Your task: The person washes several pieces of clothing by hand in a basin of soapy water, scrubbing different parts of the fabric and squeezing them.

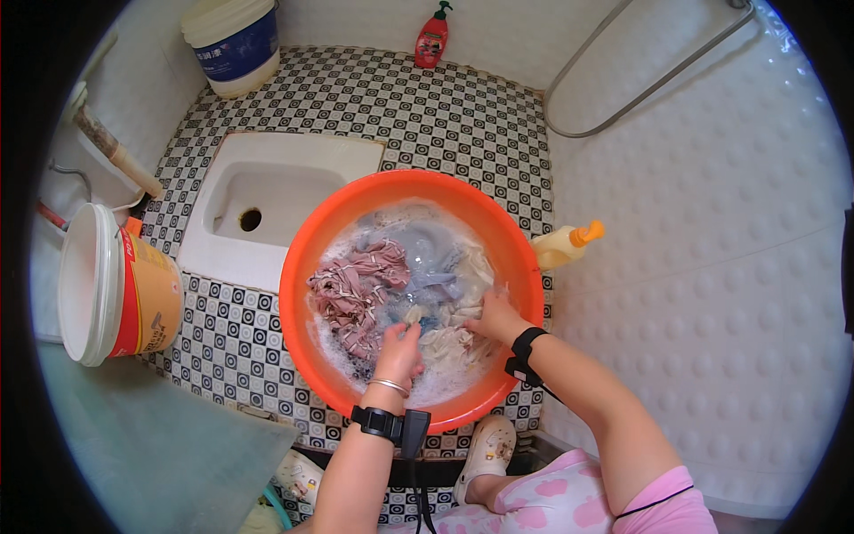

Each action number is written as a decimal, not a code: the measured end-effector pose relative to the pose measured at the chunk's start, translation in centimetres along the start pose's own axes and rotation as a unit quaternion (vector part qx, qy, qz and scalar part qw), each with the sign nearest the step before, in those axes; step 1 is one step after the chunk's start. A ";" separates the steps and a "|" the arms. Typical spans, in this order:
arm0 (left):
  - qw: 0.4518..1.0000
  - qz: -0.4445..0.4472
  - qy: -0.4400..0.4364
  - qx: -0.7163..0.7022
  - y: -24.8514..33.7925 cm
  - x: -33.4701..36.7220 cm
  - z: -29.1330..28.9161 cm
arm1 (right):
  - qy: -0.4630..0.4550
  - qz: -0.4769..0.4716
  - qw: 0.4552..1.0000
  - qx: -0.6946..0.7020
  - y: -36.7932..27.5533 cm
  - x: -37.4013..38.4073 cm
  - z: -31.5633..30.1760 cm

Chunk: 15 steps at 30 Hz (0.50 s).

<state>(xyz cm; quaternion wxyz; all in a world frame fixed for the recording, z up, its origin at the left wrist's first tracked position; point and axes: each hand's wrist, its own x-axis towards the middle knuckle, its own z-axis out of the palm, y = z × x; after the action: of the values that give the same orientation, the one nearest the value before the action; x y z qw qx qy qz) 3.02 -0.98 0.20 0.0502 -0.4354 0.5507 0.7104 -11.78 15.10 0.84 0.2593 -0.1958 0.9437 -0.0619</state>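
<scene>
The orange round basin (521, 258) stands on the tiled floor (463, 116) beside the squat toilet (267, 147) and contains sudsy water (425, 390), a mauve patterned garment (356, 285) at left and a cream garment (447, 343) at right. The left hand (400, 353) has its fingers curled together near the basin's centre; the right hand (498, 316) contacts the cream garment. Whether either hand clamps fabric cannot be determined.

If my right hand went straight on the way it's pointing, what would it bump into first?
Most likely the wet off-white cloth in the round orange plastic basin; the right hand seems to touch it now, though white suds and folds leave the depth unclear.
</scene>
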 end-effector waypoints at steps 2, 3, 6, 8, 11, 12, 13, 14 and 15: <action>0.964 -0.229 -0.051 -0.127 0.4 -1.7 1.8 | -0.012 -0.008 1.000 0.025 -0.5 -1.3 1.7; 0.964 -0.229 -0.051 -0.128 -0.2 -1.9 2.5 | -0.020 -0.014 0.999 0.040 -0.9 -1.5 2.2; 0.931 -0.271 -0.080 -0.233 -0.2 -1.9 3.5 | -0.173 -0.057 0.960 0.214 -2.1 -1.1 1.7; 0.913 -0.254 -0.114 -0.299 -1.1 -1.4 2.0 | -0.156 -0.093 0.936 0.300 -4.6 -2.7 1.0; 0.857 -0.214 -0.200 -0.424 -1.5 -0.7 1.5 | -0.039 -0.255 0.920 0.295 -6.9 -4.8 -0.6; 0.843 -0.182 -0.200 -0.465 -1.3 -0.5 1.6 | -0.041 -0.254 0.921 0.294 -7.4 -5.5 -1.3; 0.826 -0.150 -0.201 -0.505 -0.8 -0.3 1.8 | -0.032 -0.323 0.913 0.249 -7.9 -6.3 -2.4; 0.818 -0.166 -0.197 -0.514 0.5 -0.7 1.7 | -0.023 -0.390 0.898 0.202 -8.0 -6.6 -3.0; 0.817 -0.169 -0.198 -0.515 -0.1 -0.4 1.8 | -0.025 -0.388 0.899 0.201 -7.8 -6.5 -2.8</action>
<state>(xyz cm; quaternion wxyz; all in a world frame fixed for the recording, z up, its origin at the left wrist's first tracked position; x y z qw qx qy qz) 2.28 0.75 0.37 0.0463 -0.3339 0.0007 0.9415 -5.45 10.66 7.96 0.2717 -0.4914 0.7538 -0.3411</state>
